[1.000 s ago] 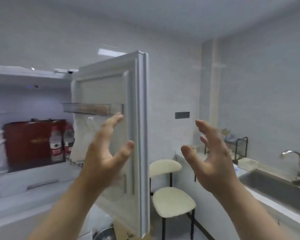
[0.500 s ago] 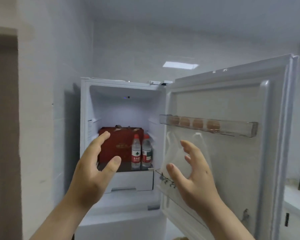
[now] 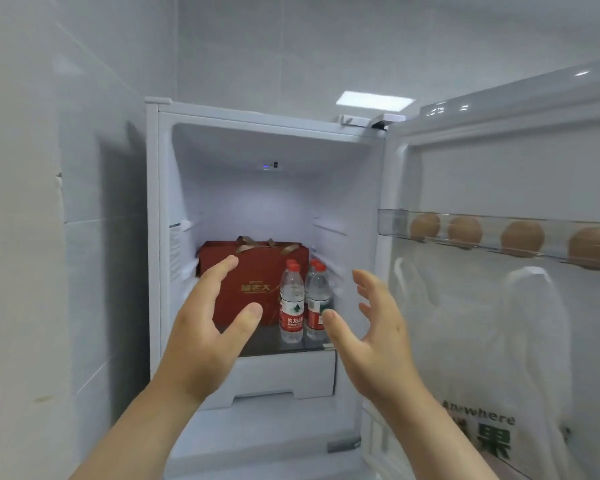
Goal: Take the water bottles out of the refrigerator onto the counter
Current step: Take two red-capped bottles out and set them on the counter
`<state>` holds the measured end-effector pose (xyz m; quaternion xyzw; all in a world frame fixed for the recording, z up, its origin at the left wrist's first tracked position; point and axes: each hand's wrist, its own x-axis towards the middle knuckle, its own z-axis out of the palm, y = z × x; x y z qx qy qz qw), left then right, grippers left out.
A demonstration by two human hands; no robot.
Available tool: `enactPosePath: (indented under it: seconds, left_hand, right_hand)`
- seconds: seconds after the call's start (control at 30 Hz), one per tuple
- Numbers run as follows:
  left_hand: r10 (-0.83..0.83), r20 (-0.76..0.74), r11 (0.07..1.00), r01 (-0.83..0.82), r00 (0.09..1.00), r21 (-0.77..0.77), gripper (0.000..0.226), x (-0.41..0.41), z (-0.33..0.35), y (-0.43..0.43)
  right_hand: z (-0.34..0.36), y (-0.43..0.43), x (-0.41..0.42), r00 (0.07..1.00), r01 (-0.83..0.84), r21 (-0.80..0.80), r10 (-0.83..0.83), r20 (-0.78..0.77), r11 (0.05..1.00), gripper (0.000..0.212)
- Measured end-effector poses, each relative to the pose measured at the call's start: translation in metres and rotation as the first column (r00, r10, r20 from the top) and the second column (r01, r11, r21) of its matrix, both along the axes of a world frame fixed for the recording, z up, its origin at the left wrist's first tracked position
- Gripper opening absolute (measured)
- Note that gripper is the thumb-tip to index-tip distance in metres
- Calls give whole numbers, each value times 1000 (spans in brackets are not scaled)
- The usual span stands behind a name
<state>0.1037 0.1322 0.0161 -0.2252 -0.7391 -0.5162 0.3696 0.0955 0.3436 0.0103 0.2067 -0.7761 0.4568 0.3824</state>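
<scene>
The left grip (image 3: pixel 205 327) is hovering open before the fridge (image 3: pixel 156 237), fingers spread and loosely bent, holding nothing. The right grip (image 3: pixel 378 327) is mirroring it, palm turned inward and likewise empty. Between them and further in, the bottles (image 3: pixel 291 303) are standing upright at the right end of the glass shelf (image 3: pixel 284 346), just beside a red box (image 3: pixel 253 275). Two are showing in front and two more red caps are peeking out behind, so there are probably four. Neither grip is touching them.

They are looking like small, full, clear plastic bottles, so each is likely feeling fairly light in one grip. The walls are probably thin and giving under a hard squeeze, and cold plastic may be sweating and turning slippery. The safest hold is looking to be around the body at the label band, one front bottle per grip. They are standing packed close, so a careless lift is risking toppling the ones behind.

The red label bands are carrying white characters reading 农夫山, with the rest wrapping out of sight below a small green mark. The box is bearing gold characters ending in what seems to be 老大. On the door (image 3: pixel 465 168), a plastic bag (image 3: pixel 534 341) is showing "Anywhere", partly creased, above a large green 果. Eggs (image 3: pixel 425 226) are sitting in the door tray (image 3: pixel 388 221). The worktop is not showing here.
</scene>
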Motion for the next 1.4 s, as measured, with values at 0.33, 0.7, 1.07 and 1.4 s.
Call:
enactPosePath:
  seconds: [0.33, 0.7, 1.07, 1.4]
  left_hand:
    - [24, 28, 1000, -24, 999, 14, 53, -154, -10, 6]
    - [48, 194, 995, -31, 980, -91, 76, -321, -57, 17]
    - [-59, 351, 998, 57, 935, 14, 61, -415, -105, 44]
    - [-117, 513, 993, 112, 850, 41, 63, -429, -131, 47]
  right_hand:
    - [-5, -20, -146, 996, 74, -99, -69, 56, 992, 59]
    - [-33, -12, -294, 907, 308, -173, -233, 350, 936, 81]
    - [-44, -8, -387, 813, 392, -17, -338, 475, 920, 60]
    - [-49, -20, -407, 822, 374, 16, -340, 458, 927, 23]
